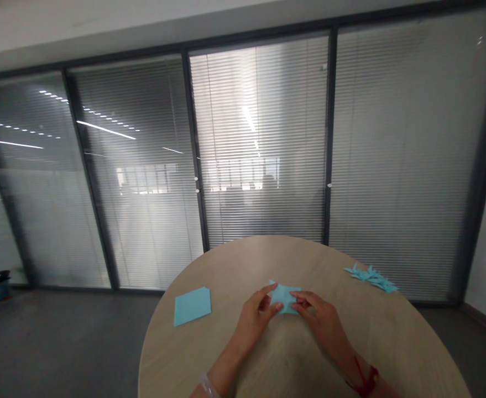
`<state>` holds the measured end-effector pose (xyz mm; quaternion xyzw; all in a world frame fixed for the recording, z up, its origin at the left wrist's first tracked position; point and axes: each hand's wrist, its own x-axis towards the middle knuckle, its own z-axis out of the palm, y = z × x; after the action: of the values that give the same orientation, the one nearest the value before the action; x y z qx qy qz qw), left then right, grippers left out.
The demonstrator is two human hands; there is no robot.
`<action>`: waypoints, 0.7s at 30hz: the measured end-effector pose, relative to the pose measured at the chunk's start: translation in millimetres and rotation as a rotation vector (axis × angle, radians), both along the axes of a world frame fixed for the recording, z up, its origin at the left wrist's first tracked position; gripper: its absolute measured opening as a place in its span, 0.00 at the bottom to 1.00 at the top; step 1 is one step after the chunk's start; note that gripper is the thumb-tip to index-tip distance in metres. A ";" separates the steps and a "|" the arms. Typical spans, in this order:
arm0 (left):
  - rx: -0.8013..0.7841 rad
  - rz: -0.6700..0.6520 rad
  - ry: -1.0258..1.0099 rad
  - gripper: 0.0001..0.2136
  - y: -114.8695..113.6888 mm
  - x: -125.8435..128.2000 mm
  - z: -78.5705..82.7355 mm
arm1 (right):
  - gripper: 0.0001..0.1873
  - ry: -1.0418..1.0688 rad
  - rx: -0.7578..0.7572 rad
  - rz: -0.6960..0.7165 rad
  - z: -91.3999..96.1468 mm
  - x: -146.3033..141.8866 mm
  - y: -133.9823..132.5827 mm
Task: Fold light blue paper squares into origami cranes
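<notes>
A small light-blue folded paper (285, 295) lies on the round wooden table (234, 271), near its middle. My left hand (256, 315) pinches the paper's left side with thumb and fingertips. My right hand (318, 316) pinches its right side, fingers pressed together on the fold. A red string bracelet sits on my right wrist, a pale band on my left. Much of the paper's lower part is hidden under my fingers.
A stack of light-blue square sheets (192, 305) lies to the left on the table. Several folded blue paper figures (371, 277) sit near the table's far right edge. Glass walls with closed blinds (259, 143) stand behind. Grey floor surrounds the table.
</notes>
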<state>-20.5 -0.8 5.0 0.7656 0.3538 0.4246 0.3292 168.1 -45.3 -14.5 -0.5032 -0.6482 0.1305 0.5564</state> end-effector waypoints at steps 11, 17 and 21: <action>0.004 -0.024 -0.062 0.14 -5.8 1.8 1.5 | 0.17 -0.070 0.034 0.009 -0.8 -2.7 -1.0; -0.007 -0.012 -0.045 0.12 -10.1 2.3 6.2 | 0.19 -0.103 0.061 0.012 3.2 -3.9 -3.7; -0.019 -0.032 -0.052 0.12 -11.5 2.1 6.6 | 0.19 -0.090 0.073 0.011 6.0 -4.0 -4.3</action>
<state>-18.4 -12.3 11.6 0.7565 0.3370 0.4358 0.3524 164.1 -49.6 -8.5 -0.4846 -0.6796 0.0870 0.5438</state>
